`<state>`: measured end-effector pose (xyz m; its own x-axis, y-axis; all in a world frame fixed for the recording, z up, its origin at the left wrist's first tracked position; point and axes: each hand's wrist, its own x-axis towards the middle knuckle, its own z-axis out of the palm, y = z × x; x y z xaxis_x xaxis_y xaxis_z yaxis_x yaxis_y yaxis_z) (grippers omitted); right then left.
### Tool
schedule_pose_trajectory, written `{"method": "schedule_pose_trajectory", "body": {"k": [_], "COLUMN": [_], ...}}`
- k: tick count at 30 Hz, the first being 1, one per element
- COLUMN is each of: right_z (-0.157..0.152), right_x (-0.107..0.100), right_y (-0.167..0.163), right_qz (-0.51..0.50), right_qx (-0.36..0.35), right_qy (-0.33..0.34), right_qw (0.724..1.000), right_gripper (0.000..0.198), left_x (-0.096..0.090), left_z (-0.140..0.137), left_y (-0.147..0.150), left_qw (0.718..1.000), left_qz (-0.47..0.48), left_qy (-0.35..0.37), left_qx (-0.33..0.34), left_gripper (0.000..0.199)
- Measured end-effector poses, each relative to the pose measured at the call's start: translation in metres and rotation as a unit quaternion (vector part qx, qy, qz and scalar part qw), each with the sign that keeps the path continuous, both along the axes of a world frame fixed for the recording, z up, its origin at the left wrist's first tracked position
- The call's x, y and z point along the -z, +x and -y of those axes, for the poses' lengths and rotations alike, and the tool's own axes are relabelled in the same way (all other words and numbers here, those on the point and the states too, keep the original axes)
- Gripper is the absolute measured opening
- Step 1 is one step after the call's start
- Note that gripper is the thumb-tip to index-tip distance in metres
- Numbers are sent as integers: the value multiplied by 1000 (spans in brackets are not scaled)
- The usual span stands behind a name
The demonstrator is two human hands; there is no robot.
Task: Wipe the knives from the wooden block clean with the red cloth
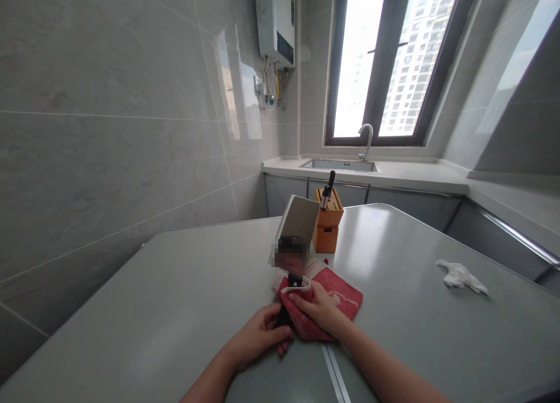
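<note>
A cleaver (pixel 299 217) with a broad, shiny blade is held upright over the table, its blade tilted and a blurred reflection on its lower part. Around the lower end of its black handle, my left hand (pixel 265 335) is closed. My right hand (pixel 321 309) pinches a fold of a red and white cloth (pixel 345 298) against the upper handle, near the blade. The rest of the cloth lies spread on the table to the right. Behind the blade stands a wooden knife block (pixel 327 231) with black-handled tools (pixel 328 190) in it.
A crumpled white tissue (pixel 461 276) lies on the pale table (pixel 175 298) at the right. Beyond are a counter with a sink (pixel 341 165) and faucet (pixel 367 140), under a window. A water heater (pixel 275 24) hangs on the tiled wall.
</note>
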<state>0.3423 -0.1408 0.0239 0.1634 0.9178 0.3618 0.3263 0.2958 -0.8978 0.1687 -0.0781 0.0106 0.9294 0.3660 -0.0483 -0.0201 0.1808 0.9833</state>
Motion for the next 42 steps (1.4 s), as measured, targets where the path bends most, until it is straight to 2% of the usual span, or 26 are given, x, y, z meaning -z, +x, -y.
{"method": "schedule_pose_trajectory", "body": {"k": [4,11,18,23,30,36,42], "right_z": [1,6,9,10,9,9,9], "right_x": [-2,-14,-19,-20,-18,-19,-18], "right_y": [0,1,3,3,4,3,3], "right_qz": [0,4,9,15,11,19,-3], "right_qx": [10,22,28,3,4,-6,-25], "right_qy": [-2,-4,-6,-5,-4,-3,-5], "right_qw": [1000,1000,1000,1000,1000,1000,1000], "right_gripper": [22,25,29,28,28,27,27], "left_x": [3,6,4,3,1,0,3], "left_z": [-2,-2,-3,-4,-6,-9,-8], "left_y": [0,2,0,-1,-4,-6,-7], "left_qw": [1000,987,987,985,983,971,980], "left_qz": [19,29,-34,-18,6,19,5], "left_qy": [-23,-156,-159,-170,-183,-233,-191], "left_qx": [8,-21,-11,3,23,44,48], "left_gripper": [32,45,57,52,45,27,39]}}
